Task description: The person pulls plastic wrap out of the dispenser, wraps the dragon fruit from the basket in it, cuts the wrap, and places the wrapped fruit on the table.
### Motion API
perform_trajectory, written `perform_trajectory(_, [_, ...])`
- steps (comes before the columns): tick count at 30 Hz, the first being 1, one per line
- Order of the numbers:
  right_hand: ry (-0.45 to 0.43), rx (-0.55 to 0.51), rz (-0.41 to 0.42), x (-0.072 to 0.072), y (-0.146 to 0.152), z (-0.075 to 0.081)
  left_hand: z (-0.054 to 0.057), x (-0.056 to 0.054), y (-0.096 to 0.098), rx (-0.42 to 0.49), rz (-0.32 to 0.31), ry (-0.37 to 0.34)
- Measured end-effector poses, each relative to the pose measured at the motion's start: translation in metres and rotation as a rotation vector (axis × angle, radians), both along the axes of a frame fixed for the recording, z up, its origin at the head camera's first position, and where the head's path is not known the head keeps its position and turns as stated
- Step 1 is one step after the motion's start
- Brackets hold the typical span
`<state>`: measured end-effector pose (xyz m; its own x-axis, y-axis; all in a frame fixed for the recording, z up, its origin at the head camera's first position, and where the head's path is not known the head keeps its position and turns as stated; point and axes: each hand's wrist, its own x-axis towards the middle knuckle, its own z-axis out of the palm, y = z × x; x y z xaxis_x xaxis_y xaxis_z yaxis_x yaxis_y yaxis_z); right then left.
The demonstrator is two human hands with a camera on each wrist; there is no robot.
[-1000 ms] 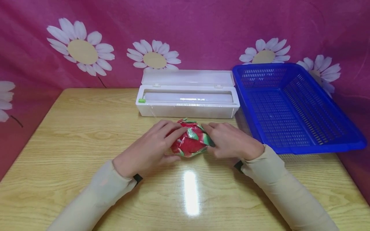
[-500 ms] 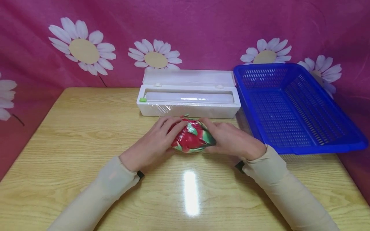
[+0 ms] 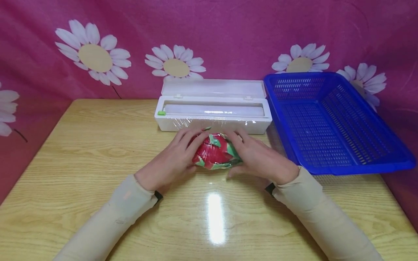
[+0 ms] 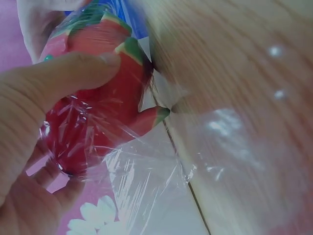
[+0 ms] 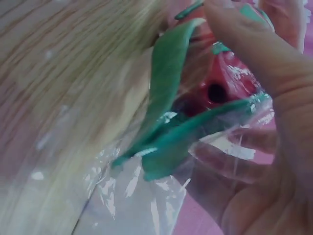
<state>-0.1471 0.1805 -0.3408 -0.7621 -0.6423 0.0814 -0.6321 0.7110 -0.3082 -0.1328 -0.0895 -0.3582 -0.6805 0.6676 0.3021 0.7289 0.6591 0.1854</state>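
A red dragon fruit (image 3: 213, 150) with green scale tips lies between both hands, in front of the cling film box (image 3: 212, 125). Clear cling film (image 4: 146, 161) clings shiny and wrinkled over the fruit and stretches toward the box. My left hand (image 3: 171, 156) grips the fruit's left end; in the left wrist view its thumb lies across the red skin, fingers on the other side. My right hand (image 3: 258, 156) holds the right end, where long green scales (image 5: 168, 73) and a dark round spot show in the right wrist view. The fingers there are seen through film.
The white box stands with its lid raised, a film roll (image 3: 212, 110) inside and a green slider (image 3: 161, 113) at its left end. A blue plastic basket (image 3: 356, 169) stands to the right. Behind the wooden table (image 3: 81, 152) hangs a pink flowered cloth (image 3: 228, 36).
Both hands have moved the dragon fruit slightly away from me, toward the box, and turned it. Shiny film now shows across more of the box front. The right thumb has spread.
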Motion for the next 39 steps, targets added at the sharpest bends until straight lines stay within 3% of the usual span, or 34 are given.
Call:
perform_trajectory(6, [0.081, 0.034, 0.001, 0.0, -0.003, -0.004, -0.004, -0.002, 0.002, 0.001, 0.003, 0.023])
perform_trajectory(14, [0.095, 0.077, -0.028, 0.0, -0.008, -0.011, -0.009, -0.004, 0.009, -0.022, 0.044, 0.095])
perform_trajectory(23, [0.118, 0.011, -0.033, -0.003, -0.008, -0.013, -0.013, -0.004, 0.014, -0.076, 0.093, 0.22])
perform_trajectory(32, [0.155, 0.049, -0.119, 0.0, -0.001, -0.005, -0.01, -0.008, 0.016, -0.071, 0.091, 0.248])
perform_trajectory(39, [0.25, -0.022, -0.067, 0.006, -0.011, -0.003, -0.008, -0.007, 0.017, -0.087, 0.096, 0.266])
